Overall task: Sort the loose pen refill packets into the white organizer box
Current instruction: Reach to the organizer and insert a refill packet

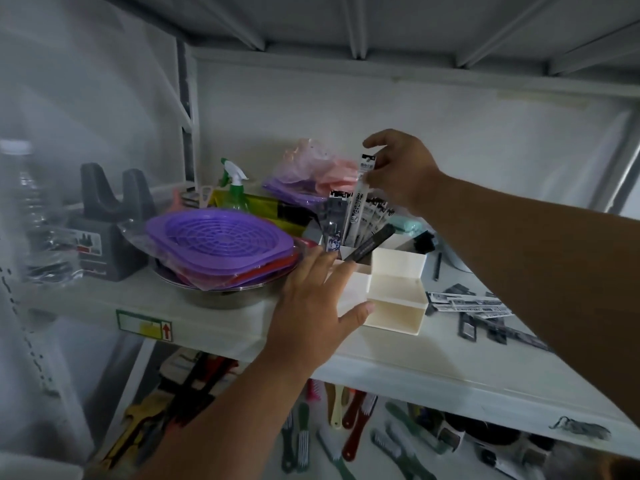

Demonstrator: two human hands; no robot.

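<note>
We see a white shelf point(398, 362) carrying a white organizer box point(394, 306) with several compartments; those nearest us show bare floors, while the rear ones hold upright pen refill packets point(372, 216) standing close together. The right hand point(403, 171) reaches in from the right above the rear of the box and pinches the top of one tall refill packet point(360, 195) between thumb and fingers; the packet stands nearly upright with its lower end among the packed ones. A dark packet point(370, 242) leans at a slant over the box's inner wall. The left hand point(311, 306) lies with fingers spread and straight against the left side of the box, its thumb at the front left corner; it grips nothing. Loose refill packets point(474, 306) lie flat on the shelf just right of the box, some pale, some dark. To the left of the box sit purple strainer baskets point(214, 237) in a plastic wrap on a metal bowl point(221, 296), with a green spray bottle point(235, 188) behind and a grey stand point(107, 223) farther left. Brushes point(346, 438) lie on the lower level.
</note>
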